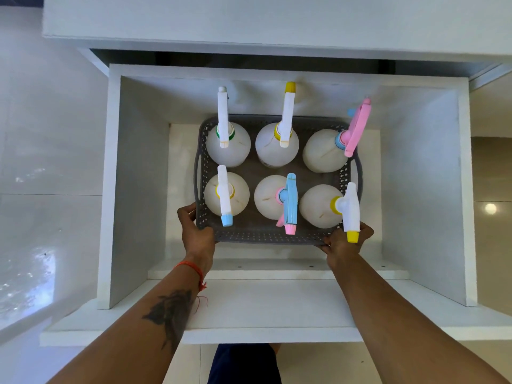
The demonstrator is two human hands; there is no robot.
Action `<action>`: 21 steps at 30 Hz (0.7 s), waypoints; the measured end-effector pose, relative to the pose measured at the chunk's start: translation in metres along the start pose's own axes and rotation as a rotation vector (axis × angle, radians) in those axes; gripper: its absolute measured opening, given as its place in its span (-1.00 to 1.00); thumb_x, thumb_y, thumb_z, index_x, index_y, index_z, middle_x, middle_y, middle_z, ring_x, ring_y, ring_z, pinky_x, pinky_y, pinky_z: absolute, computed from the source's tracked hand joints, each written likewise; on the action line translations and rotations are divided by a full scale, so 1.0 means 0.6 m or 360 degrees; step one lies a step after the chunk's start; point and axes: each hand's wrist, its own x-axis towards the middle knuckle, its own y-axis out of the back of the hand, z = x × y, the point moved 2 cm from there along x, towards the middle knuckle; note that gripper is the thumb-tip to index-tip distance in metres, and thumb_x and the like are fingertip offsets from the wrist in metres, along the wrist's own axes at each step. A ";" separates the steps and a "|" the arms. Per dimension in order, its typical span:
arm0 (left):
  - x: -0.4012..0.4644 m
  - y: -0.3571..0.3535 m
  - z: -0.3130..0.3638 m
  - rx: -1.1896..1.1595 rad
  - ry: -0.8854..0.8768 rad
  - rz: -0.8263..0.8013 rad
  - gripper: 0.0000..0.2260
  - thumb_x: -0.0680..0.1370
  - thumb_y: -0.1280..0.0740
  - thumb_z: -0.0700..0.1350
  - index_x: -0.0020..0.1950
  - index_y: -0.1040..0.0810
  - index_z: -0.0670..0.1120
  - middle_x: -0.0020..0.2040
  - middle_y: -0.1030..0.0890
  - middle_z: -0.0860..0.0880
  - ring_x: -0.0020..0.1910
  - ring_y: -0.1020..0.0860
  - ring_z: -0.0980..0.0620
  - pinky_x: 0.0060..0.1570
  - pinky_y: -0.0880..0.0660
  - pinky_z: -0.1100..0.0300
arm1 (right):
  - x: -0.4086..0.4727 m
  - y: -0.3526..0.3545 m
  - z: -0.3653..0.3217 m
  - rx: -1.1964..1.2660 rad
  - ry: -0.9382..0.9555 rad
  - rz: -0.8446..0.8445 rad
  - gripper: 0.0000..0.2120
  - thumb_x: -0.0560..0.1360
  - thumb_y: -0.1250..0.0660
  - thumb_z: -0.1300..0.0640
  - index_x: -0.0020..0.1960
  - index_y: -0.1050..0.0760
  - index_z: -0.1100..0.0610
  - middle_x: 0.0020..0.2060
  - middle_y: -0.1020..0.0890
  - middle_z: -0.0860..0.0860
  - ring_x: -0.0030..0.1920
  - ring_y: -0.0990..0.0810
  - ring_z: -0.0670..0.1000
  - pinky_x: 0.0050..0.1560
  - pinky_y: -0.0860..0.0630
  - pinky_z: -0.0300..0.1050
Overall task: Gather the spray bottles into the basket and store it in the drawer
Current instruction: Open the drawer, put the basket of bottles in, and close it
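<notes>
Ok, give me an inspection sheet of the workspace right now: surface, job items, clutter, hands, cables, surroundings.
Surface: white drawer pulled open; whether the basket rests on its floor cannot be told.
Job items: grey basket inside the drawer, holding six spray bottles upright, three by three, among them the pink-headed bottle at the far right.
Clutter: nothing seen.
Hands: left hand grips the basket's near left corner; right hand grips its near right corner.
Cables: nothing seen.
Surroundings: white cabinet top above the drawer; glossy tiled floor to either side.
</notes>
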 end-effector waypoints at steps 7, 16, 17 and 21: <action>-0.001 0.006 0.003 -0.0013 0.0069 -0.0043 -0.47 0.50 -0.29 -0.37 0.34 -0.21 0.04 0.17 -0.40 -0.04 0.11 -0.48 -0.09 -0.05 -0.56 0.03 | -0.008 -0.008 -0.005 -0.0258 -0.0102 -0.0153 -0.61 0.59 -0.07 0.31 0.41 -0.20 0.17 0.34 -0.38 0.21 0.29 -0.43 0.26 0.00 -0.56 0.15; -0.066 0.021 0.056 -0.0037 0.0205 0.0096 -0.36 0.49 -0.27 -0.36 0.48 -0.11 0.00 0.48 -0.25 -0.13 0.38 -0.34 -0.17 0.38 -0.33 -0.08 | -0.080 0.016 -0.042 -0.0293 -0.0251 0.0023 -0.78 0.60 -0.04 0.24 0.20 -0.33 0.24 -0.25 -0.35 0.10 -0.36 -0.30 0.03 0.26 -0.44 0.12; -0.081 0.026 0.065 -0.0026 0.0171 0.0102 -0.37 0.49 -0.28 -0.36 0.47 -0.13 -0.02 0.47 -0.26 -0.13 0.37 -0.35 -0.16 0.37 -0.34 -0.08 | -0.094 0.023 -0.046 -0.0435 -0.0168 0.0000 -0.75 0.57 -0.09 0.28 0.22 -0.36 0.31 -0.30 -0.36 0.08 -0.38 -0.33 0.02 0.11 -0.53 0.04; -0.142 0.044 0.098 0.0017 0.0042 0.0088 -0.46 0.48 -0.29 -0.32 0.41 -0.25 -0.05 0.36 -0.41 -0.09 0.23 -0.44 -0.07 0.26 -0.42 0.06 | -0.158 0.046 -0.063 -0.0845 0.0113 0.0083 -0.74 0.47 -0.19 0.23 0.09 -0.50 0.33 -0.29 -0.50 0.11 -0.26 -0.47 0.14 -0.04 -0.52 0.03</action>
